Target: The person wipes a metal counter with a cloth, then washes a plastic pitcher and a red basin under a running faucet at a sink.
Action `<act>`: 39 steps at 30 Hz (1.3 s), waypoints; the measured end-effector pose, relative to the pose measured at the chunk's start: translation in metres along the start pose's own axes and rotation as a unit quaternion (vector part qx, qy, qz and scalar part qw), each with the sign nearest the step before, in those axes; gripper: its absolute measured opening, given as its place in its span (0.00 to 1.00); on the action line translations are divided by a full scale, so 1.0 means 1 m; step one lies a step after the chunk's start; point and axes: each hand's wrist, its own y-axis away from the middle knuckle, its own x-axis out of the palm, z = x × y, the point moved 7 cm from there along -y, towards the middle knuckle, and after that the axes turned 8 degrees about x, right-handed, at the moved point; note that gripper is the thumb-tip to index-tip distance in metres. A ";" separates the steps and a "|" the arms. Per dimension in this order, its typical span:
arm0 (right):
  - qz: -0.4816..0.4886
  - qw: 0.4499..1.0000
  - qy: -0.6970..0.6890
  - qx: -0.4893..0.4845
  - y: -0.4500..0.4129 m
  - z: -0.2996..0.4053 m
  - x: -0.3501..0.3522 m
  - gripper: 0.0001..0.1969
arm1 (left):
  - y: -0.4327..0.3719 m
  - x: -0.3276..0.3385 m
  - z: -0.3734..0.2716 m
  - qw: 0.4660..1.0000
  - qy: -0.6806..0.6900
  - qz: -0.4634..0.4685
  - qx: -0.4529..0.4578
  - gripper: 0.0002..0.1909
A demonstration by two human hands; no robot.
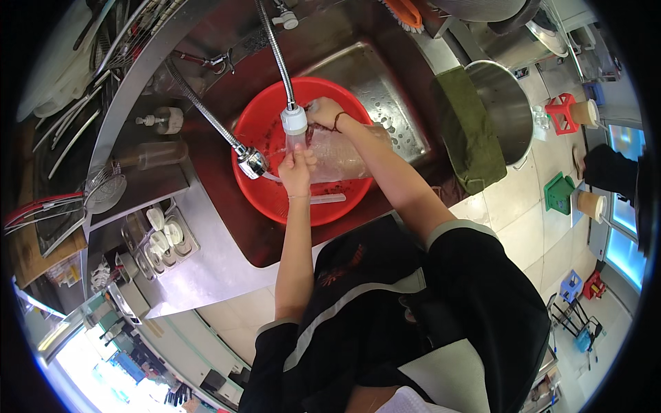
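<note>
A red plastic basin (pixel 248 199) stands in the stainless steel sink, with dark bits scattered over its inside. A large translucent plastic container (pixel 343 155) lies tilted in it, across the right side. My right hand (pixel 326 112) is curled at the container's upper edge; its fingertips are partly hidden. In front of me, my left hand (pixel 297 169) closes its fingers around the clear end of a white faucet head (pixel 294 121), close to the container's mouth. A second, chrome spray head (pixel 252 162) hangs over the basin's left rim. A pale plastic strip (pixel 328 199) lies low in the basin.
Left of the sink are a soap bottle (pixel 169 120), a clear pitcher (pixel 162 154), mesh strainers (pixel 106 191) and a tray of lidded containers (pixel 165 235). A green cloth (pixel 472 134) hangs at the right, beside a big steel pot (pixel 506 113). An orange brush (pixel 405 14) lies behind.
</note>
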 end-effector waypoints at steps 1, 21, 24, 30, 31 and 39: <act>0.002 1.000 -0.001 0.001 0.006 0.007 0.002 0.13 | -0.001 -0.001 -0.001 1.000 -0.020 -0.002 -0.003 0.19; -0.303 0.951 -0.011 0.057 0.096 -0.096 -0.028 0.15 | 0.041 0.017 -0.003 0.996 0.090 -0.010 -0.016 0.15; -0.302 0.933 0.161 0.114 0.131 -0.021 -0.001 0.16 | 0.044 0.007 -0.002 0.986 -0.156 0.032 0.049 0.16; -0.163 0.978 -0.124 0.035 0.079 -0.050 -0.003 0.16 | 0.059 0.007 -0.026 0.992 -0.093 0.074 0.047 0.15; -0.081 0.990 -0.107 0.047 0.064 -0.067 -0.001 0.16 | 0.062 0.007 -0.030 0.995 -0.042 0.084 0.042 0.15; 0.252 0.881 -0.317 0.245 0.089 -0.133 -0.023 0.19 | 0.057 -0.039 -0.021 0.997 0.024 0.059 -0.040 0.19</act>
